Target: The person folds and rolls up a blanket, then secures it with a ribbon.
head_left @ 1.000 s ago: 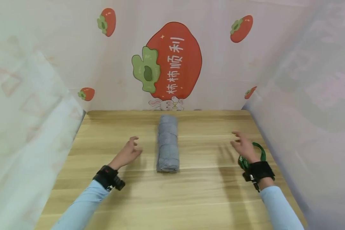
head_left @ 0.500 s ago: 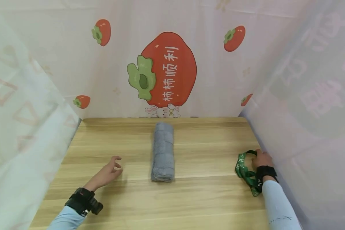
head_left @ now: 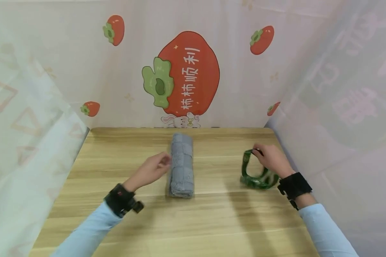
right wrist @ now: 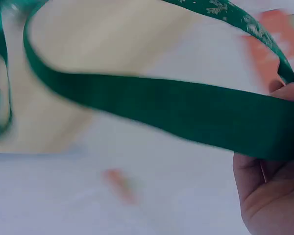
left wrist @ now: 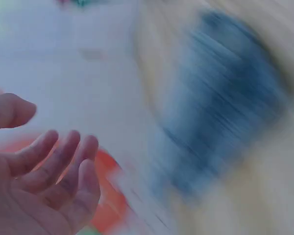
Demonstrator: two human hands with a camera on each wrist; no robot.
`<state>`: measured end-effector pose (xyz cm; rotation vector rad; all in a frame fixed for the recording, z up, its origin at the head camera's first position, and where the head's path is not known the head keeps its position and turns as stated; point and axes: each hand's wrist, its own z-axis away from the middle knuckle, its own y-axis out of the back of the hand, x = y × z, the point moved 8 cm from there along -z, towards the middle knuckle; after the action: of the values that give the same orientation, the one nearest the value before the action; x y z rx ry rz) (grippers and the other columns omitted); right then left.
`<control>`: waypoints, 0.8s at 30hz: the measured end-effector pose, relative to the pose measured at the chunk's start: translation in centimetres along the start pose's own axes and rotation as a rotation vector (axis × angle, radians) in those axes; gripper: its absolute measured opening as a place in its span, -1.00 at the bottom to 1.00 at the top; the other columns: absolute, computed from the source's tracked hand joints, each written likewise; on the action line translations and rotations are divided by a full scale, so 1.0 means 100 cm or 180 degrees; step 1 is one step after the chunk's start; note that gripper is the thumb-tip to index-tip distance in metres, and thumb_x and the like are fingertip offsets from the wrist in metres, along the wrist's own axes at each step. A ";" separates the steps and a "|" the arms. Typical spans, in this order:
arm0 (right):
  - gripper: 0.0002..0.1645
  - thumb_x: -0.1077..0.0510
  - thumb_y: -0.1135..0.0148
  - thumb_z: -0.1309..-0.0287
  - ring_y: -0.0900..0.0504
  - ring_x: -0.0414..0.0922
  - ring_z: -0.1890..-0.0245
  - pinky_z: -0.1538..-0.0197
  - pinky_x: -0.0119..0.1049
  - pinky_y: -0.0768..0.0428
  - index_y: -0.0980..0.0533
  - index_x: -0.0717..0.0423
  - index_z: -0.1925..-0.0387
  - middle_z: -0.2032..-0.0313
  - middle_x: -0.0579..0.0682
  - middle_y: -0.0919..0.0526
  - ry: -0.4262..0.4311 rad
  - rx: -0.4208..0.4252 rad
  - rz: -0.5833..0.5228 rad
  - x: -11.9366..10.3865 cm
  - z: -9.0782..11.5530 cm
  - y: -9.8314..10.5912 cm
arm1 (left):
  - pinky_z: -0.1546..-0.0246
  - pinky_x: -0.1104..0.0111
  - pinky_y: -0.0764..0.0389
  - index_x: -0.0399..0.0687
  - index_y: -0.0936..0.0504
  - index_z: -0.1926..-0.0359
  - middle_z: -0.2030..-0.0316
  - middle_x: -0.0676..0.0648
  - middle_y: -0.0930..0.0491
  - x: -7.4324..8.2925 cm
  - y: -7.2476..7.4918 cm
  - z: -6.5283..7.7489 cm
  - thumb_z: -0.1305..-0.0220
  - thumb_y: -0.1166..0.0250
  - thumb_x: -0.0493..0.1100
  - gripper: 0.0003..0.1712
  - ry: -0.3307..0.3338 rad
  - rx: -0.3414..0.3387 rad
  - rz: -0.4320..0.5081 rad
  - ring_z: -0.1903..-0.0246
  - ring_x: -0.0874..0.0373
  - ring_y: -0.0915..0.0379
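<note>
A rolled grey towel [head_left: 182,166] lies lengthwise near the middle of the wooden table; it looks blue and blurred in the left wrist view. My left hand [head_left: 152,170] is just left of the towel, fingertips close to its side. In the left wrist view that hand [left wrist: 54,181] has loosely bent fingers and holds nothing. My right hand [head_left: 273,160] pinches a green ribbon [head_left: 256,182] with a pale print, which hangs in loops over the right side of the table. The right wrist view shows the ribbon [right wrist: 152,105] passing between thumb and fingers.
The wooden table [head_left: 193,228] is bounded by a pale back curtain [head_left: 238,85] printed with persimmons. Hanging sheets stand close on both sides, the right sheet [head_left: 341,150] near my right forearm.
My right hand first reached right to the ribbon on the table, then lifted it and brought it left. My left hand drew back, then moved right to the towel. The view tilted slightly.
</note>
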<state>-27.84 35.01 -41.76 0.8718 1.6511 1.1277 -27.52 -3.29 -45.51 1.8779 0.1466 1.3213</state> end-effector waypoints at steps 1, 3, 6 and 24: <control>-0.85 0.17 -0.10 -0.44 -0.28 -0.23 0.68 0.48 -0.33 -0.25 -0.59 0.10 0.20 0.62 -0.10 -0.46 0.0110 0.0020 0.0039 -0.019 -0.006 0.007 | -0.03 0.13 -0.63 -0.21 -0.50 -0.14 0.01 -0.19 -0.63 0.020 -0.005 -0.013 -0.42 -0.22 -0.18 -0.66 -0.0110 0.0005 0.0013 0.00 -0.02 -0.60; -0.84 0.13 -0.13 -0.43 -0.28 -0.25 0.68 0.47 -0.33 -0.26 -0.62 0.06 0.19 0.62 -0.12 -0.49 0.0302 0.0044 0.0096 -0.056 -0.017 0.019 | -0.09 0.13 -0.60 -0.21 -0.44 -0.24 -0.05 -0.19 -0.60 0.059 -0.016 -0.038 -0.39 -0.27 -0.10 -0.51 -0.0302 -0.0024 -0.0009 -0.06 -0.02 -0.57; -0.86 0.13 -0.19 -0.39 -0.29 -0.27 0.70 0.48 -0.34 -0.28 -0.64 0.06 0.20 0.63 -0.12 -0.50 0.0594 0.0132 0.0091 -0.105 -0.031 0.032 | -0.13 0.17 -0.57 -0.15 -0.33 -0.36 -0.14 -0.16 -0.55 0.105 -0.031 -0.070 -0.38 -0.28 0.02 -0.34 -0.0495 -0.0061 -0.0049 -0.15 -0.01 -0.52; -0.77 0.08 -0.18 -0.41 -0.26 -0.19 0.76 0.59 -0.35 -0.27 -0.54 -0.04 0.43 0.71 -0.12 -0.40 0.0969 -0.0441 -0.1323 -0.160 -0.045 0.076 | 0.42 0.40 -0.36 -0.32 -0.59 -0.02 0.37 -0.18 -0.61 0.144 0.074 -0.064 -0.43 0.06 -0.41 -0.68 -0.0777 0.0284 -0.0445 0.49 0.14 -0.34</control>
<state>-26.49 21.82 -29.15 0.2544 1.8644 1.0984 -28.97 2.67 -29.25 2.0478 0.2090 0.9976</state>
